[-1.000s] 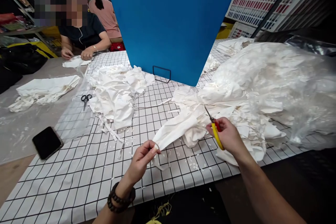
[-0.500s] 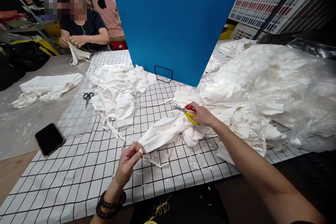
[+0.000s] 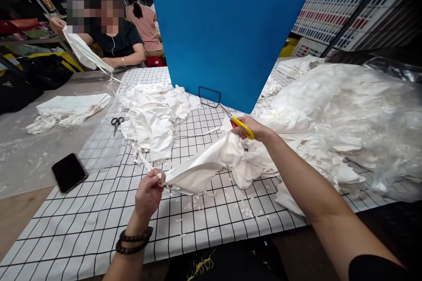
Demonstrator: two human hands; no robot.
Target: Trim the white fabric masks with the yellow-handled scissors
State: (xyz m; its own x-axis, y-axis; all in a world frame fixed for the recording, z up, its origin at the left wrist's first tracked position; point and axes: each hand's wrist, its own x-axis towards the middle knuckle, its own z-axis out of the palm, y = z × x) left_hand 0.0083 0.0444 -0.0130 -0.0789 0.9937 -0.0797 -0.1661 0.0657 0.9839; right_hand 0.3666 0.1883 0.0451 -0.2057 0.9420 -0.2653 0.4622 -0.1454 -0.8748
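Observation:
My left hand point(image 3: 150, 191) pinches the near-left end of a long white cloth piece point(image 3: 194, 169), closed on it. The cloth stretches toward the right, where it runs into a crumpled white bunch. My right hand point(image 3: 252, 128) is wrapped around scissors point(image 3: 244, 128) with yellow and red handles, their blades pointing to the upper left. The far end of the cloth lies right below this hand; whether its fingers also touch the cloth I cannot tell. Small white scraps point(image 3: 247, 208) are scattered on the checkered tabletop point(image 3: 138, 224) below the cloth.
A white fabric heap point(image 3: 151, 114) lies left of centre, beside black scissors point(image 3: 116, 124) and a phone point(image 3: 69, 172). At the back stands a blue board point(image 3: 227, 30). A plastic-covered pile point(image 3: 346, 101) fills the right. A co-worker point(image 3: 115, 44) sits far left, holding white cloth.
My left hand has moved left, drawing the cloth out, and my right hand has gone slightly up with the scissors turned. The co-worker has raised a white cloth piece.

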